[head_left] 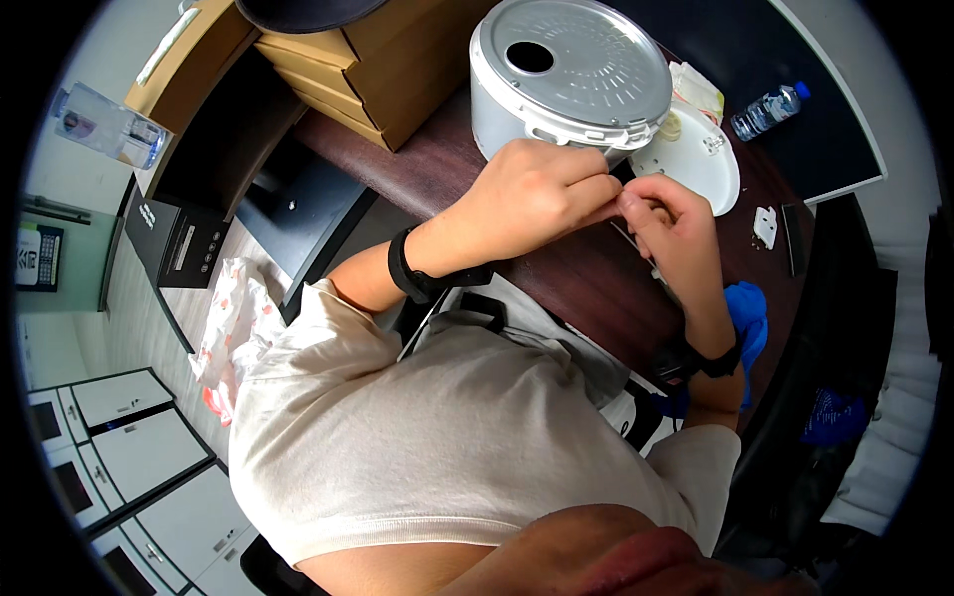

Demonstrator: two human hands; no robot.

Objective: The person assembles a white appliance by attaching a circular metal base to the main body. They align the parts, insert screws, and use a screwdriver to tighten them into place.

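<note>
Something small, too hidden to identify, is pinched between the fingertips of the left hand (527, 189) and right hand (671, 214), which meet just in front of an upturned grey cooker (571, 74) on the dark desk (397, 164). A white lid (701, 159) lies beside the cooker; a bottle (770, 109) lies farther right.

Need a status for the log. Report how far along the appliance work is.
Done: the grey round appliance sits upturned, and a white plate lies detached beside it. In hand: the left hand and right hand pinch something too small to identify. Left: a small white part lies loose on the desk.
</note>
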